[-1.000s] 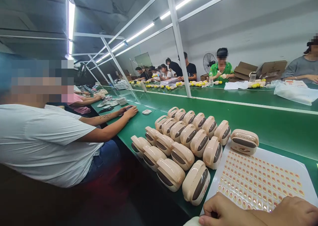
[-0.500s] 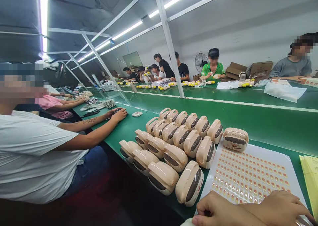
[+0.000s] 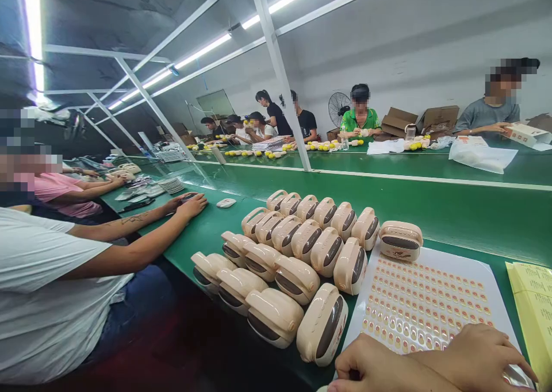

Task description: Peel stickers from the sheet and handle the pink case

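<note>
- Right now your left hand (image 3: 379,369) sits at the near edge of the sticker sheet (image 3: 497,303) with its fingers curled under. You cannot tell from this angle whether it pinches anything.
- Your right hand (image 3: 474,354) lies beside it on the same edge. Its fingers are released and draped flat over the sheet, gripping nothing that shows.
- The sheet lies flat on the green worktop (image 3: 452,214) straight ahead of you, covered in rows of small orange stickers (image 3: 422,300).
- It looks thin, light and floppy, with a glossy backing likely to slide under a palm. Judging by that, hold it down at the bare white margin and lift each sticker by its edge with a fingertip, since creasing seems the main hazard.
- One beige case (image 3: 400,239) rests on the far left corner of the sheet. A crowd of like cases (image 3: 302,248) stands just left of it, the nearest (image 3: 322,323) touching or almost touching the sheet's left edge.
- They look like hard, smooth plastic, light enough for one hand and best gripped across the body.
- A stack of yellow paper (image 3: 535,300) lies to the right of the sheet.
- To your left, a person in a white shirt (image 3: 52,288) rests both hands on the worktop.
</note>
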A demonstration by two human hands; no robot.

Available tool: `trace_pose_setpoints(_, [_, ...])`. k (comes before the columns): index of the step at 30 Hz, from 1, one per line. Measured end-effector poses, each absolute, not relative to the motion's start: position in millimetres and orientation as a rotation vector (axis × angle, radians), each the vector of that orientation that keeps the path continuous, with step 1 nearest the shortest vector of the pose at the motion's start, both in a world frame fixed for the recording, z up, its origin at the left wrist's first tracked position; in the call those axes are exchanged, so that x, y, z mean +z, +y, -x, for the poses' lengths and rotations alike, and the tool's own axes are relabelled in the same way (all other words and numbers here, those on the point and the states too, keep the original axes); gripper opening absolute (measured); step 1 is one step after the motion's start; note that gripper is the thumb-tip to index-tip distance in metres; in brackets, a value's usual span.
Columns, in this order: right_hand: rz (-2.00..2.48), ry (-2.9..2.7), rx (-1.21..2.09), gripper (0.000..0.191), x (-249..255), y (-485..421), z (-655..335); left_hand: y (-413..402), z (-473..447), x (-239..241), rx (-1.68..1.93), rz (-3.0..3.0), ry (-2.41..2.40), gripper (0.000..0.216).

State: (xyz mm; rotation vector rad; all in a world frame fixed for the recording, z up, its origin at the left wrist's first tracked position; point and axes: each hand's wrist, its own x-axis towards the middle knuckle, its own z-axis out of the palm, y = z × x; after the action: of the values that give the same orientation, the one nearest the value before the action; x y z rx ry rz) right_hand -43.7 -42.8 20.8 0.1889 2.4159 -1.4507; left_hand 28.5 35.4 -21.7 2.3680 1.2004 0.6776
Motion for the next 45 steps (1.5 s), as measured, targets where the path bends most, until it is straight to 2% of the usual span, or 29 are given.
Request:
trace_pose_setpoints(16, [-0.208,2.412,-1.421,0.038,32.9,-46.1,43.8,27.8,-25.3,-13.6,0.772,-2.397,1.250,0.030])
trace_pose_setpoints(45, [-0.183,2.442,-1.452,0.040,33.4,-45.1,44.9,25.8,-22.4,-8.0,0.815,-2.396,1.235,0.028])
